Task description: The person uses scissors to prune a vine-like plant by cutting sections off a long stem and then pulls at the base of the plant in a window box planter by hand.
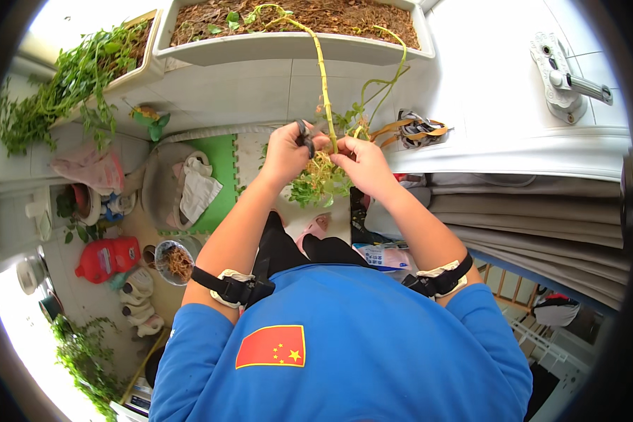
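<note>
My left hand (285, 153) is closed around black-handled scissors (304, 138); their blades, partly blurred, lie close to a plant stem. The fingers of my right hand (367, 164) pinch that long yellow-green stem (323, 74) just below the scissors. From my hands the stem rises and bends over into a white planter (295, 46) filled with brown soil. A bunch of green leaves with pale, tangled roots or stalks (318, 184) hangs under my hands. Whether the blades touch the stem I cannot tell.
Trailing green plants (95, 67) spill from another planter at the far left. A grey basin (163, 184) with white cloth stands on green matting. Below it are a red jug (107, 258) and a bowl of dry brown scraps (176, 263). At the right, a faucet (570, 84) and grey curtain (527, 211).
</note>
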Available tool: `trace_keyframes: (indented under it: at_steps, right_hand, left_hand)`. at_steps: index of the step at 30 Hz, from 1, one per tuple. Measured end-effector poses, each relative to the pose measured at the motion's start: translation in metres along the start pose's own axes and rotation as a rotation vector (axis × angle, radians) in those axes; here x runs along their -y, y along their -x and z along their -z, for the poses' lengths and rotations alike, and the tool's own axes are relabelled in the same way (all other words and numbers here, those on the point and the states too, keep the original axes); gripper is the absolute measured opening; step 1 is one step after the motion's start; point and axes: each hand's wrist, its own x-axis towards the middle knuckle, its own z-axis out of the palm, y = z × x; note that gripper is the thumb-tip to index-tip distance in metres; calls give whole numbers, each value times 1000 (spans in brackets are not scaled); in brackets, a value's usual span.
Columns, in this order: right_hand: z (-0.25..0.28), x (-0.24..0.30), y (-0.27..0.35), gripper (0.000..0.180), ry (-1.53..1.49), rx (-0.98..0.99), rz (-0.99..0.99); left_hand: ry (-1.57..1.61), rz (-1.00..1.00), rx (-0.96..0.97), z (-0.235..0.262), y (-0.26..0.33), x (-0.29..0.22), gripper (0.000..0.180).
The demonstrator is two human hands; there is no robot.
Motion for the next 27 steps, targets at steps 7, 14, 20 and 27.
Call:
trace_keyframes:
  at_steps: [7, 14, 20, 27]
  right_hand:
    - [20, 16, 5, 16, -91, 62, 73]
    - [24, 22, 3, 13, -134, 119, 45]
    - [22, 23, 1, 14, -161, 158, 11]
    - [20, 25, 2, 14, -190, 191, 3]
  left_hand:
    - [191, 247, -89, -22, 55, 9, 17]
    - [-9, 234, -21, -40, 66, 23, 15]
    - [-254, 57, -135, -34, 35, 60, 17]
    - [-77, -44, -110, -39, 19, 68, 17]
